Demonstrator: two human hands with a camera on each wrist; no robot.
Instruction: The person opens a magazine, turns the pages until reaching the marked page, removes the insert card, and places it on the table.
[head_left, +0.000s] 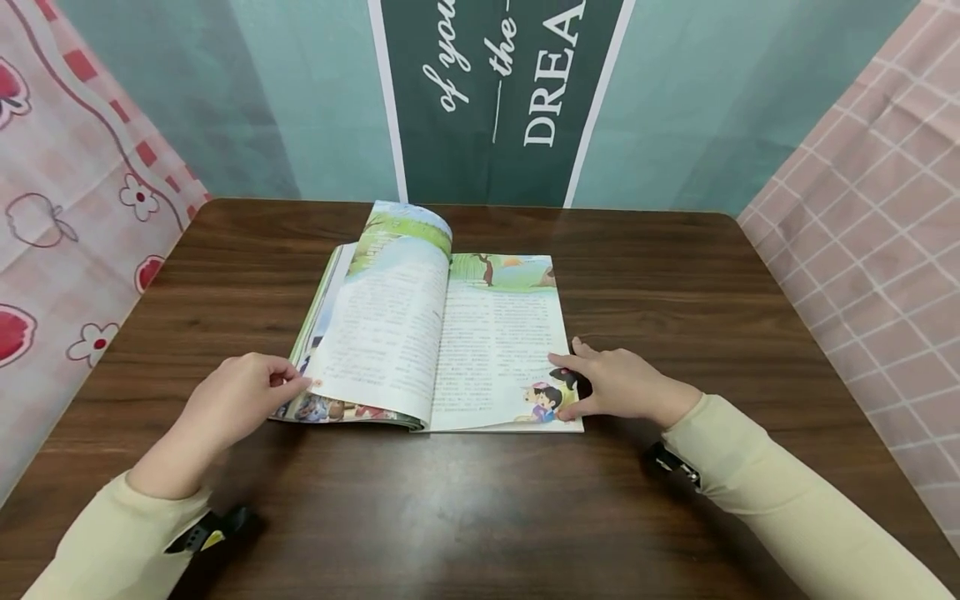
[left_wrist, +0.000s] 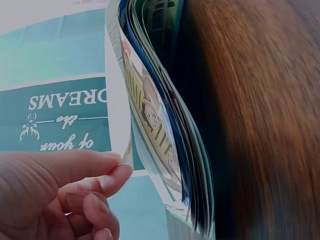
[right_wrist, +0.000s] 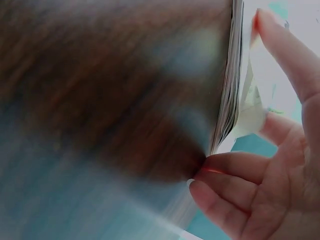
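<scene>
An illustrated magazine [head_left: 495, 342] lies open on the table, with text columns and cartoon pictures. My left hand [head_left: 243, 396] pinches the lower outer corner of a left-side page [head_left: 386, 325] between thumb and index finger. That page bows upward, its top edge curling near the spine. In the left wrist view, the pinched page [left_wrist: 117, 100] stands apart from the bent stack of pages [left_wrist: 165, 120] beneath. My right hand [head_left: 618, 383] rests at the right page's lower outer edge, thumb and index finger on the paper. In the right wrist view, other fingers [right_wrist: 235, 167] lie beside the page stack [right_wrist: 231, 75].
The dark wooden table [head_left: 480, 517] extends around the magazine. Behind it hangs a teal cloth [head_left: 315, 108] with white lettering. Patterned pink cloths border the left [head_left: 82, 217] and right [head_left: 885, 225] sides. Dark straps with devices [head_left: 210, 529] sit at both wrists.
</scene>
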